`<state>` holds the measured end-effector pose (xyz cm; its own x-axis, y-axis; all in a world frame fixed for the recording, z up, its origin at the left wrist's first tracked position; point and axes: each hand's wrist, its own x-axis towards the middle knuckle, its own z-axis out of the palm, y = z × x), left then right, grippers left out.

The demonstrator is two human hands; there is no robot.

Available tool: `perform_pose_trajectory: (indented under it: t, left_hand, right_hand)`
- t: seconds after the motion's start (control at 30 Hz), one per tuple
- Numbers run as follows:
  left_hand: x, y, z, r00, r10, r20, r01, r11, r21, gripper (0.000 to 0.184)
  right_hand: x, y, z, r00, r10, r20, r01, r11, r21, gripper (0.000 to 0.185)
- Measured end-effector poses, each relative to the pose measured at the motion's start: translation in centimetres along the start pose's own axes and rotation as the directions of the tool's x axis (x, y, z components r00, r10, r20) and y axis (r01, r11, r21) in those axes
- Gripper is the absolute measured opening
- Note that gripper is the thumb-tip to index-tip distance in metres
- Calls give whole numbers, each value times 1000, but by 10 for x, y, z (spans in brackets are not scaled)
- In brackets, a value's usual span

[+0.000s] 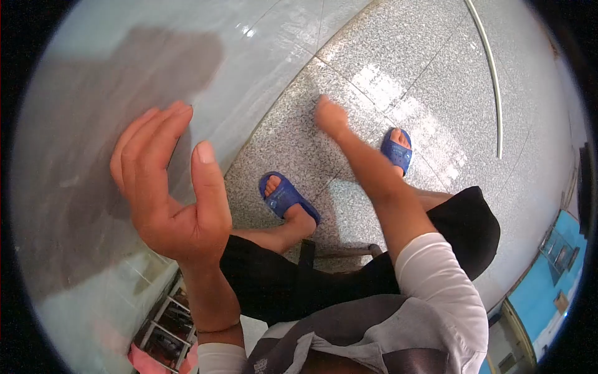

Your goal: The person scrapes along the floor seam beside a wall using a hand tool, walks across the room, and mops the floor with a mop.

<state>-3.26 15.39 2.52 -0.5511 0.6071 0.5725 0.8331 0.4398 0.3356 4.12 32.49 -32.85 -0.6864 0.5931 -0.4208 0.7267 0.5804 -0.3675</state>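
Note:
My left hand [171, 187] is raised on the left, in front of the pale tiled wall. Its fingers curve together at the tips, with the thumb well apart and nothing between them. Farther off, near the centre, my right hand [331, 117] hangs over the speckled floor [274, 143] at the end of an outstretched arm. It looks curled into a fist, slightly blurred, and I see no object in it. Neither hand touches anything visible. Below are my feet in blue slippers, the left slipper [288, 196] and the right slipper [397, 149].
A thin white tube [489, 59] lies along the floor at the upper right. A metal rack [167, 327] and pink cloth [140, 359] are at lower left. I sit on a low stool [342, 252], partly hidden. Blue panels [529, 293] stand at the far right.

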Motion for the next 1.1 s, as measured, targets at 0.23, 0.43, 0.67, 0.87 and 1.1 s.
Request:
perform_pose_trajectory:
  t: [0.23,0.43,0.67,0.87,1.1]
  left_hand:
    - [6,4,1,998,48,28,-50,996,78,26]
    - [0,0,-4,996,-13,92,11,1000,26,26]
    - [2,0,-4,985,32,167,-52,991,120,26]
    - [13,13,2,995,13,99,-20,997,70,25]
    - [1,6,5,997,-2,79,0,1000,25,25]
  right_hand:
    - [-112,-53,69,793,-458,401,498,867,5,21]
    - [-15,12,3,993,-113,13,113,994,7,20]
    - [12,-12,-12,999,-9,33,12,995,-97,19]
    - [-45,-24,7,911,-301,283,338,937,-90,21]
    - [28,26,-48,998,37,58,-37,999,6,19]
